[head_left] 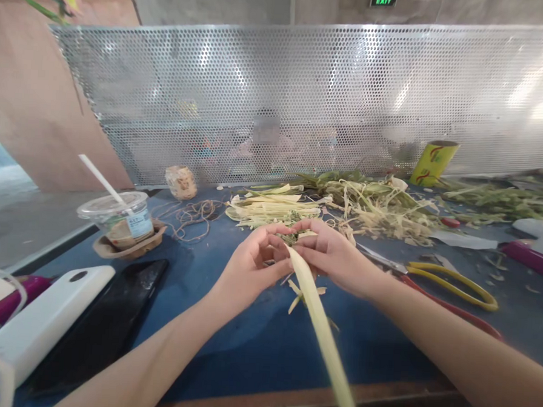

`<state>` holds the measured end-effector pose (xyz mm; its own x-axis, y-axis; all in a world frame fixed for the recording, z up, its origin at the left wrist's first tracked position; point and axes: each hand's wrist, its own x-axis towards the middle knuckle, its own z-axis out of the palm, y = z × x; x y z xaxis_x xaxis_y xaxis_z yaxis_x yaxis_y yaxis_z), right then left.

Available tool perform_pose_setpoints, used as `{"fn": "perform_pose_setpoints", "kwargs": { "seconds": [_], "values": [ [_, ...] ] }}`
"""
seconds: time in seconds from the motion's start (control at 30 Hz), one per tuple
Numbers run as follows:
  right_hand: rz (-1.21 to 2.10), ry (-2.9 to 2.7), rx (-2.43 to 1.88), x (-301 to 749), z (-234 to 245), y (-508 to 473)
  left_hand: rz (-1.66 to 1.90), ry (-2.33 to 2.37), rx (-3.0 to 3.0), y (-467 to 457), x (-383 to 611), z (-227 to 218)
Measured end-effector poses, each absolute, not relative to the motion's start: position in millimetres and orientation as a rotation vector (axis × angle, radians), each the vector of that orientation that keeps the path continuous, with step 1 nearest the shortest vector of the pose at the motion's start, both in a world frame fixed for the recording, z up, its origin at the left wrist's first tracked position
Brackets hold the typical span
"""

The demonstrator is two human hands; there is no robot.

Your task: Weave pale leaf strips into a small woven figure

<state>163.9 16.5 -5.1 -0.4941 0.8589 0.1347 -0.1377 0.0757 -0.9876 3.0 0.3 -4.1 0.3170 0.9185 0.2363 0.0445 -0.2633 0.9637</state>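
My left hand [252,266] and my right hand [335,255] meet over the blue table top [227,347], fingers curled and pinched together. Between them they grip the top of a long pale green leaf strip [323,334] that runs down toward me and off the bottom edge. A small woven green piece [292,235] shows just behind the fingertips. A few short leaf scraps [301,293] lie on the table under the hands.
Leaf strips are piled at the back [271,206], with shredded ones [380,206] to the right. Yellow-handled scissors [449,279] and a red-handled tool [448,307] lie right. A lidded drink cup with straw [122,220], twine [191,214], a black phone [105,322] and a white power bank [42,322] sit left. Perforated metal screen [304,96] behind.
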Motion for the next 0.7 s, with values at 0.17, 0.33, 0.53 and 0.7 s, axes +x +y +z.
{"fn": "perform_pose_setpoints", "kwargs": {
  "seconds": [0.17, 0.33, 0.53, 0.7],
  "values": [
    [1.526, -1.617, -0.814, 162, -3, 13, 1.269, 0.930, 1.828, 0, 2, -6],
    [0.759, -1.909, -0.876, 176, 11, 10, 1.243, 1.019, 1.773, -4, 2, 2],
    [0.957, -2.066, -0.885, 179, 10, 11, 0.922, 1.078, 1.768, -2, 3, -1],
    [1.167, -1.960, -0.863, 175, 8, 13, 1.072, 1.107, 1.671, 2, 0, -5]
  ]
}}
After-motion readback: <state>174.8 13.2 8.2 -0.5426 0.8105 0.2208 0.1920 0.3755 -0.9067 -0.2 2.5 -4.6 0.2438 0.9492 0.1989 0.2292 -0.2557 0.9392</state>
